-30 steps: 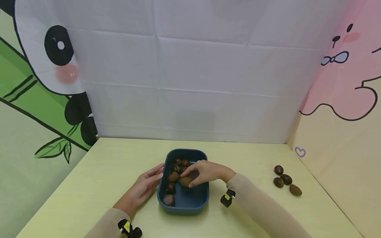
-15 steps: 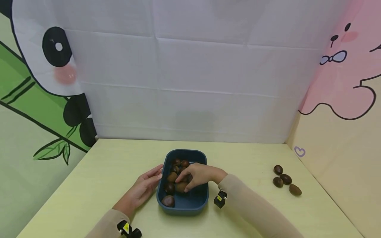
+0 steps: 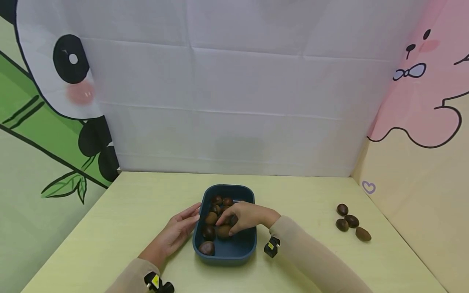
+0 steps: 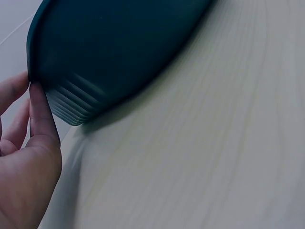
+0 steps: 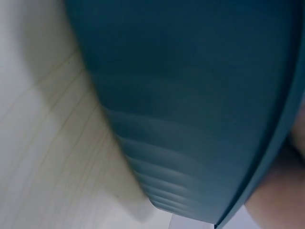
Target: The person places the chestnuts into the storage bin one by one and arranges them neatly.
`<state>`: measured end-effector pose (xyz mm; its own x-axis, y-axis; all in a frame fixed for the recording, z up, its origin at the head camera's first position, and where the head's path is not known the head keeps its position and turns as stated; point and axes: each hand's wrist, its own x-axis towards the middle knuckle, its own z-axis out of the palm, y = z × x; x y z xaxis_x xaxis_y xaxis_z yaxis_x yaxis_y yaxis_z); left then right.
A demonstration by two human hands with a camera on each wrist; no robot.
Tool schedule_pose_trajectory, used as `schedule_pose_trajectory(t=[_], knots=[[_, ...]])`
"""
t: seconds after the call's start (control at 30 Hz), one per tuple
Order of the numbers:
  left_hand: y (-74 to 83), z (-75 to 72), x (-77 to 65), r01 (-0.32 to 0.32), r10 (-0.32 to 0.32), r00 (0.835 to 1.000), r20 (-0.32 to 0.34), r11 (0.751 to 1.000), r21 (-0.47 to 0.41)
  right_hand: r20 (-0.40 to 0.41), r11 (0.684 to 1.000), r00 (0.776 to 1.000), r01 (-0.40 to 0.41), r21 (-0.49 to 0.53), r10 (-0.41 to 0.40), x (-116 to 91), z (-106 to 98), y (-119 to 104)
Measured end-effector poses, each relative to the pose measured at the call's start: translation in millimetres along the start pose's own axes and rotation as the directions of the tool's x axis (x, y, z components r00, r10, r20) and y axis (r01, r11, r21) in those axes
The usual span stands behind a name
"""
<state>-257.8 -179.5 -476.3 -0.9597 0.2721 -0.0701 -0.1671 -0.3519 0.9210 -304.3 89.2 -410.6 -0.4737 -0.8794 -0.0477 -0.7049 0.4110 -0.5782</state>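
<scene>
Shifted slightly leftward and nearer, the right hand [image 3: 244, 215] pinches a brown oval nut [image 3: 222, 232] inside the dark-blue rectangular plastic box [image 3: 224, 262], whose side the left hand [image 3: 179, 231] touches, fingers extended. Probably light, hard and slippery, the nut suits a grip across its middle; the right hand partly hides it.
</scene>
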Motion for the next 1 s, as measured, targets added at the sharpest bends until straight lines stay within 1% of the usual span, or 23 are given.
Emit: schedule_pose_trajectory(t=[0.23,0.33,0.4,0.53,0.63,0.77,1.0], knots=[[2.5,1.1,-1.5,-0.002,0.002,1.0,0.022,1.0,0.018,-0.031,0.999,0.999,0.009,-0.035,-0.01,1,1,0],[3.0,1.6,-2.0,0.001,-0.002,1.0,0.023,1.0,0.018,-0.04,1.0,0.999,0.007,-0.023,-0.008,1,1,-1],[2.4,1.3,-1.8,0.0,0.0,1.0,0.026,1.0,0.017,-0.047,1.0,0.999,0.005,0.005,-0.004,0,0,-1],[-0.2,-0.2,-0.2,-0.01,0.01,1.0,0.025,1.0,0.014,-0.054,0.995,0.998,-0.011,0.097,0.016,-7,-5,-2],[-1.2,-1.0,-0.1,-0.012,0.012,1.0,0.024,1.0,0.01,-0.072,0.988,0.997,-0.022,0.154,0.033,-18,-13,-1],[-2.2,-1.5,-0.6,-0.017,0.016,0.999,0.034,1.0,0.012,-0.107,0.983,0.992,-0.04,0.182,0.06,-37,-23,4],[-2.1,-1.9,-1.1,-0.025,0.024,0.999,0.022,0.999,0.033,-0.17,0.969,0.976,-0.095,0.228,0.135,-82,-43,13]])
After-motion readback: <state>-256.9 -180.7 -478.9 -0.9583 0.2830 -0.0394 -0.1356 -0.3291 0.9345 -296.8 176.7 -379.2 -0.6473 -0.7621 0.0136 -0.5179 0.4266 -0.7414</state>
